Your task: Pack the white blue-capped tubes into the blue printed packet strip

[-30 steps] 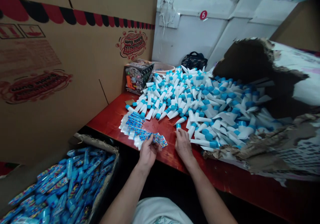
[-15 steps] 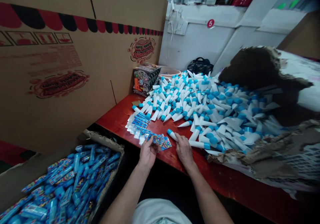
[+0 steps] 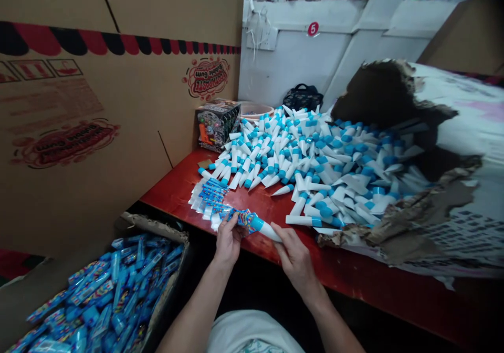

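Observation:
My left hand [image 3: 228, 239] is closed on a printed plastic sleeve [image 3: 244, 218], blue with colourful print, held over the table's front edge. My right hand [image 3: 293, 250] pinches the flat white end of a tube [image 3: 270, 231]. The tube's blue cap points left and meets the sleeve's open end; how far inside it sits I cannot tell. Just beyond my left hand, a fanned row of printed sleeves [image 3: 212, 193] lies on the red table [image 3: 177, 185]. A large heap of white tubes with blue caps [image 3: 299, 148] spreads behind both hands.
At lower left stands an open carton [image 3: 181, 235] full of sleeved blue tubes. A tall cardboard box [image 3: 149, 101] walls off the left side. Torn cardboard [image 3: 444, 185] borders the heap on the right. Farther back are a toy box [image 3: 218, 124], a basin [image 3: 255, 110] and a dark bag [image 3: 302, 98].
My right hand has lifted a tube off the table and brought its capped end to the sleeve in my left hand. The camera view has shifted slightly to the right.

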Demonstrator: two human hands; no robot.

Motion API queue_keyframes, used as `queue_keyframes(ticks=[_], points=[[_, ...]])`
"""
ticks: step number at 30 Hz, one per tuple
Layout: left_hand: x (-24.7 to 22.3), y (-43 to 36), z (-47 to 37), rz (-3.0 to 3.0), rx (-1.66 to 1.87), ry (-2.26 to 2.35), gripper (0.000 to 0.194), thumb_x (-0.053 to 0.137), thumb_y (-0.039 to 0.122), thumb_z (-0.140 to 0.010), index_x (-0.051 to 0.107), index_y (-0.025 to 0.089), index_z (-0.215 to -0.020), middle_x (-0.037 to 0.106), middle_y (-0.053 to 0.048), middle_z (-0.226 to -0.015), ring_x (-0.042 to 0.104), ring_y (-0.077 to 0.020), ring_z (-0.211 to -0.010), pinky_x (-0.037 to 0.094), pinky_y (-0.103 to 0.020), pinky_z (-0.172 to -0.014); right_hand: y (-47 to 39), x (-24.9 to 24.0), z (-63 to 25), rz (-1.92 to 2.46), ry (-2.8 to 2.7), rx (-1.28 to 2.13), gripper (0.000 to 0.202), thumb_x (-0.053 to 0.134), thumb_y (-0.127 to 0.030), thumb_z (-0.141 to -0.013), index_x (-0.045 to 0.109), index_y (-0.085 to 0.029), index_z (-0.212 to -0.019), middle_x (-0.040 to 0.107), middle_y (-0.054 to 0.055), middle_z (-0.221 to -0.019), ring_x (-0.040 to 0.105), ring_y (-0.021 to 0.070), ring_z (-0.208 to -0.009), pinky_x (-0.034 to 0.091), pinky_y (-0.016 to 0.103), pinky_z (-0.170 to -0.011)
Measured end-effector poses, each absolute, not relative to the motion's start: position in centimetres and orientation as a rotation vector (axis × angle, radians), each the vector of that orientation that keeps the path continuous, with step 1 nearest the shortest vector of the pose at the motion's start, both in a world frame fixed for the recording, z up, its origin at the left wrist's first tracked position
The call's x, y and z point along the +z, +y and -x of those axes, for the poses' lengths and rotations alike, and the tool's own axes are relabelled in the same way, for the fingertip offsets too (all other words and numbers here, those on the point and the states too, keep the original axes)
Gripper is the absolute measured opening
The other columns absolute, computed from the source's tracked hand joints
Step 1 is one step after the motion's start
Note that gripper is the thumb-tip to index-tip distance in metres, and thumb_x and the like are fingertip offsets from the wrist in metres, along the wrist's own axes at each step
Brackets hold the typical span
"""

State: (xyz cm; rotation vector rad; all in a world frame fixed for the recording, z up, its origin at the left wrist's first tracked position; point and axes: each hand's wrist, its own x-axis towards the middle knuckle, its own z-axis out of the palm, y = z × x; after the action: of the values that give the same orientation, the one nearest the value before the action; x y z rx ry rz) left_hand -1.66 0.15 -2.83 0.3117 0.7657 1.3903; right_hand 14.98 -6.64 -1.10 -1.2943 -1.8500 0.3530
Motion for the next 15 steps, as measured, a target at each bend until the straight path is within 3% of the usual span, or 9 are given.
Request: queue_keyframes(ticks=[7, 15], points=[[-2.5, 0.2, 0.6, -0.392, 1.428, 0.833, 0.032, 0.078, 0.029, -0.065, 0.057, 0.018, -0.086, 0.065, 0.004, -0.066, 0.059, -0.0118, -0.05, 0.047, -0.023, -0.044, -7.4, -1.8, -16.1, 1.4, -1.954, -0.028, 0.044, 0.039, -0.011, -0.093, 0.05, -0.025, -0.134, 0.06, 0.009, -0.093, 0.056, 0.0208, -0.085, 0.046, 0.036, -0.077], [-2.6, 0.1, -0.4, -0.439, 1.401, 0.837, 0.027, 0.075, 0.028, -0.068, 0.06, 0.018, -0.087, 0.065, 0.004, -0.069, 0.06, -0.0115, -0.057, 0.048, -0.023, -0.051, -7.7, -1.9, -15.8, 1.414, -1.864, 0.112, 0.04, 0.045, -0.015, -0.093, 0.048, -0.021, -0.133, 0.059, 0.009, -0.097, 0.056, 0.0216, -0.088, 0.048, 0.035, -0.079]])
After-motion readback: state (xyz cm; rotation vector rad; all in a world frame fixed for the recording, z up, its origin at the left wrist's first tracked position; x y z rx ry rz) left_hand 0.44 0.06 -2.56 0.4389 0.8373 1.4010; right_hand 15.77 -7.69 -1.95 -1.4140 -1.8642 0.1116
